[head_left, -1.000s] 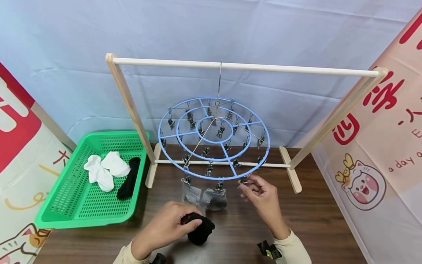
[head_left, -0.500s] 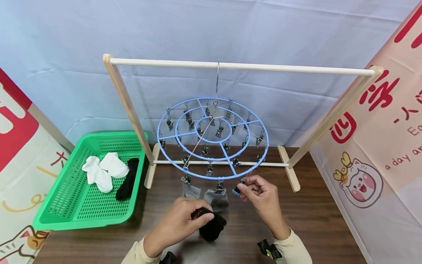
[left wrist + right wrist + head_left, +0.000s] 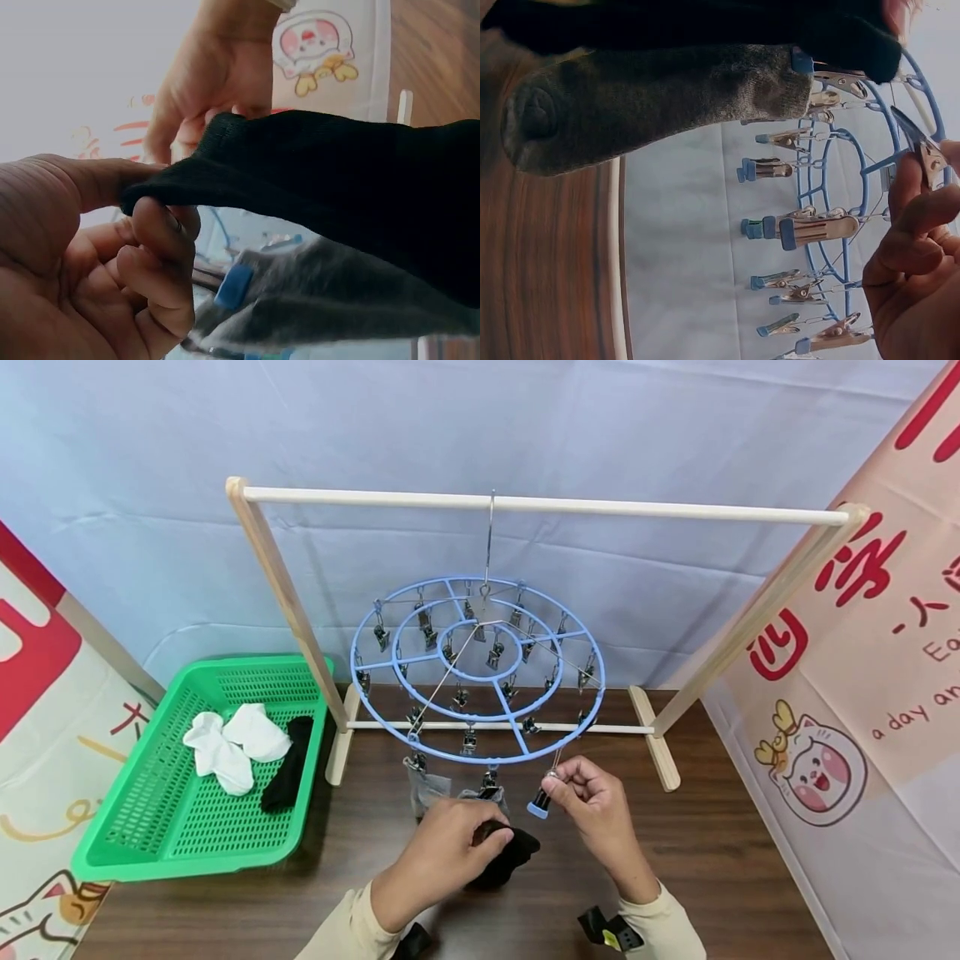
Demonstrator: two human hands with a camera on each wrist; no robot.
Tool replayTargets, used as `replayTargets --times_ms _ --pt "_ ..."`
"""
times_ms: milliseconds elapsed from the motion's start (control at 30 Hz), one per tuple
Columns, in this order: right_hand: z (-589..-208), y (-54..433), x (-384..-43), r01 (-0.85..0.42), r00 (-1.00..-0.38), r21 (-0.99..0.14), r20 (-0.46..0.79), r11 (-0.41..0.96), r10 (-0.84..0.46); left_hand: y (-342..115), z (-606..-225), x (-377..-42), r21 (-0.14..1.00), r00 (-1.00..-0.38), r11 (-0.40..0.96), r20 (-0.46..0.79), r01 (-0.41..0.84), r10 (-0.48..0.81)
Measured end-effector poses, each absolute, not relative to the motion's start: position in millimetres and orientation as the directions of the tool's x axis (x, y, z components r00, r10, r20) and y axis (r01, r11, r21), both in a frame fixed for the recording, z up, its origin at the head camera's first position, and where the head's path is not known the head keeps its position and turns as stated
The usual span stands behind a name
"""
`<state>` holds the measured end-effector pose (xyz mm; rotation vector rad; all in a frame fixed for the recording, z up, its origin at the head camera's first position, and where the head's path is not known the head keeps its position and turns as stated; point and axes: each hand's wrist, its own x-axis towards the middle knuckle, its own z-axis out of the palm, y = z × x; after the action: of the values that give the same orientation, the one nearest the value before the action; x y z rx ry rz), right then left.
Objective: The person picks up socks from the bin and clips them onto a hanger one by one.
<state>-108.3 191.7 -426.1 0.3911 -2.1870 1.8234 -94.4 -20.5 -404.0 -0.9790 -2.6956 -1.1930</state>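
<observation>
My left hand point(image 3: 450, 852) pinches a black sock point(image 3: 513, 857) by its cuff between thumb and fingers; in the left wrist view the sock point(image 3: 337, 172) stretches off to the right. To its right, my right hand point(image 3: 596, 810) pinches a metal clip point(image 3: 538, 804) with blue tips, at the front right of a round blue clip hanger point(image 3: 514, 725). Two grey socks hang from front clips: one grey sock point(image 3: 427, 789) at the left, the other partly hidden behind my left hand. The right wrist view shows a hanging grey sock point(image 3: 660, 105) below the black one.
The hanger hooks over the white rail point(image 3: 645, 508) of a wooden stand. Left of it, a green basket point(image 3: 180, 865) holds white socks point(image 3: 219, 752) and a black sock point(image 3: 287, 768). Several other clips dangle from the rings. Printed cloth sheets flank the table point(image 3: 720, 877).
My left hand has carried the black sock rightward, toward my right hand, and now covers part of a grey sock. The clip in my right hand has turned, its blue tips now pointing downward.
</observation>
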Motion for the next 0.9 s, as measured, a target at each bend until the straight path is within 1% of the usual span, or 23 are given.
replayTargets --times_ms 200,400,600,800,900 --pt "-427 191 -108 -0.403 -0.915 -0.912 0.403 0.077 -0.017 -10 -408 -100 0.704 -0.792 0.452 0.264 0.548 0.55" --pt "-428 192 -109 -0.445 -0.893 -0.895 0.446 -0.033 -0.054 -5 -412 -104 0.734 -0.798 0.418 0.279 0.536 0.534" --pt "-430 196 -109 -0.484 -0.869 -0.873 0.487 -0.05 -0.086 -3 -410 -105 0.811 -0.81 0.354 0.23 0.466 0.539" --pt "-432 198 -110 -0.49 -0.861 -0.866 0.498 -0.098 -0.099 0 -409 -106 0.835 -0.836 0.36 0.194 0.415 0.514" --pt "-432 200 -110 -0.486 -0.862 -0.866 0.497 -0.114 -0.103 2 -411 -106 0.867 -0.85 0.318 0.196 0.383 0.488"
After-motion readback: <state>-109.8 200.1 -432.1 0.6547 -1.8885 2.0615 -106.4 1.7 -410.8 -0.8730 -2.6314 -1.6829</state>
